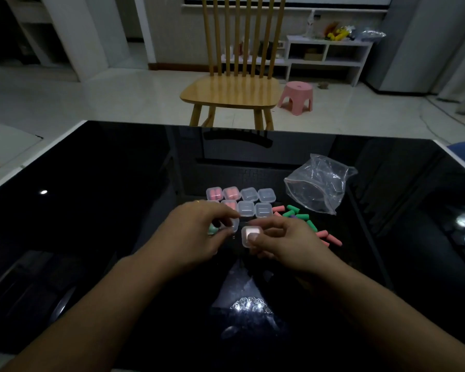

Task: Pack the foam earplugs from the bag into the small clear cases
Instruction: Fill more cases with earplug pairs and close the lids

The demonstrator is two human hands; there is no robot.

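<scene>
Now we pinch one clear case [250, 235] in the right hand [285, 247] above the table [91, 210], the left hand [196, 232] fingering another case, so loading seems underway, and next we likely need a loose earplug [293, 209] beside the emptied bag [317, 183].

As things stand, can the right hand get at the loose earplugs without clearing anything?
Probably yes: the loose earplugs lie uncovered beside the right hand, but it holds a clear case.

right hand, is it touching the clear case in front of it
Touching. The head view shows the right hand with its thumb pressed on top of the clear case.
</scene>
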